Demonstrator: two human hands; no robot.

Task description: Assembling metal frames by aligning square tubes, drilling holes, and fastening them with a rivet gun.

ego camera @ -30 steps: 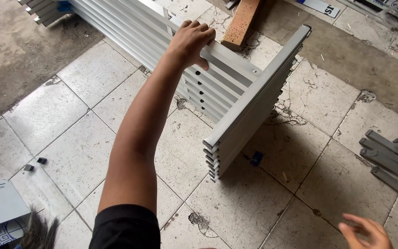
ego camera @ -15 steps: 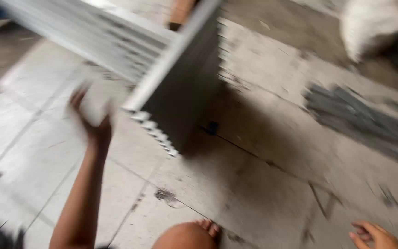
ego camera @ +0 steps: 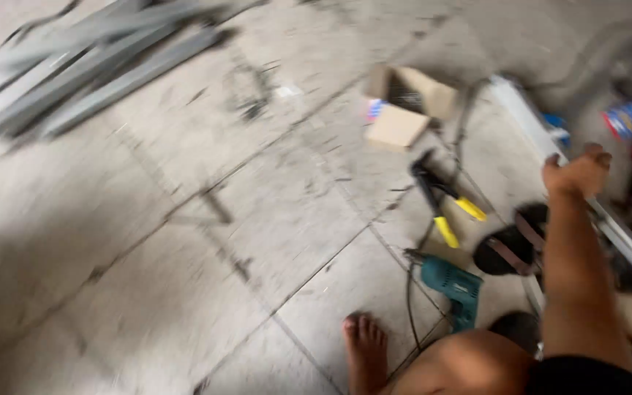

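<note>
My right hand [ego camera: 578, 172] reaches out to the right, its fingers curled over a long pale metal bar [ego camera: 528, 117] that lies slanted on the floor. My forearm runs up from a black sleeve at the bottom right. My left hand is out of the picture. My bare foot [ego camera: 365, 351] and knee [ego camera: 462, 362] show at the bottom. The whole picture is blurred by motion.
On the tiled floor lie a teal power drill [ego camera: 453, 287] with its cord, a hand tool with yellow grips [ego camera: 444, 201], a dark sandal [ego camera: 510, 249] and an open cardboard box [ego camera: 407, 106]. Grey metal profiles [ego camera: 89, 69] are stacked at the top left. Clutter lines the right edge.
The view has swung right, away from the grey slatted panel. My left hand has let go of the panel and left the view. My right hand now grips the pale bar.
</note>
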